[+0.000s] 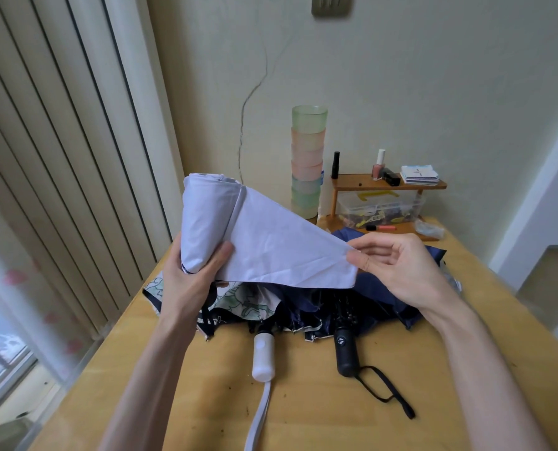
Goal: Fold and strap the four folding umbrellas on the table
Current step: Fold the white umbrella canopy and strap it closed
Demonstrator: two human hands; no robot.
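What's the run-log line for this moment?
step: folding lavender umbrella | left hand: grips canopy | right hand: pinches panel edge | pending: white-handled umbrella, black-handled umbrella loose on table

Single head-worn wide-angle view, pitched forward and down over the yellow wooden table [303, 418]. Both forearms enter from the bottom edge and run up to mid-frame. The left hand [189, 281] sits left of centre and the right hand [401, 265] right of centre. Both are close to the lens and large in frame, holding the pale lilac fabric umbrella canopy [271, 242] at frame centre. The far table end meets the cream plastered wall [401, 76], which fills the upper half. The tall stack of pastel translucent plastic cups [307, 164] stands centre; the small brown wooden shelf [388, 183] is centre right. Beige vertical blinds [59, 141] fill the left side, their lines slanting towards the edge.
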